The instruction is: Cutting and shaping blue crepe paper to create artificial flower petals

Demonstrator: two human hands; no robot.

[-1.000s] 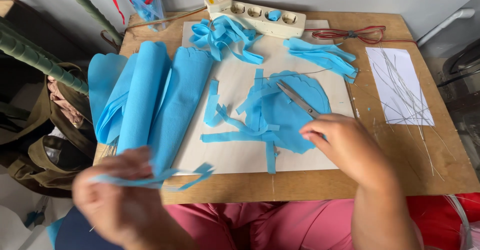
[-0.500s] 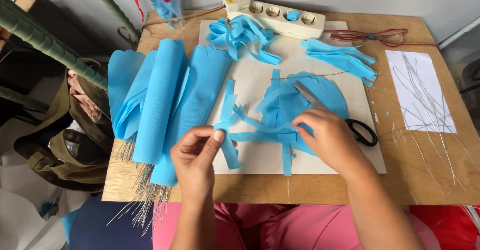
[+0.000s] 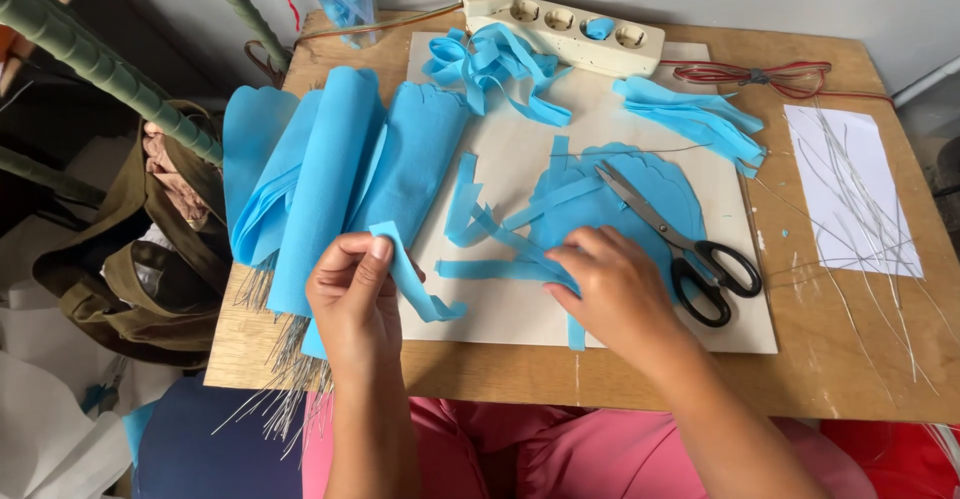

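My left hand [image 3: 352, 299] pinches a narrow blue paper strip [image 3: 415, 284] that curls down to the right over the cream board [image 3: 520, 314]. My right hand [image 3: 612, 294] rests palm down on a tangle of blue strips [image 3: 490, 229] in the middle of the board, fingertips touching one strip. Just right of that hand lie black-handled scissors [image 3: 680, 244], blades open slightly, on a scalloped blue paper piece [image 3: 660, 184].
Rolled and folded blue paper sheets [image 3: 320, 169] lie at the left of the wooden table [image 3: 830, 359]. More blue strips [image 3: 500, 64] and a cream power strip [image 3: 565, 24] sit at the back. A white sheet with thin wires [image 3: 850, 189] lies right. A bag hangs off the left edge.
My left hand has come up from the table's front edge holding one strip. My right hand has let go of the scissors, which lie on the board, and shifted left onto the strips.
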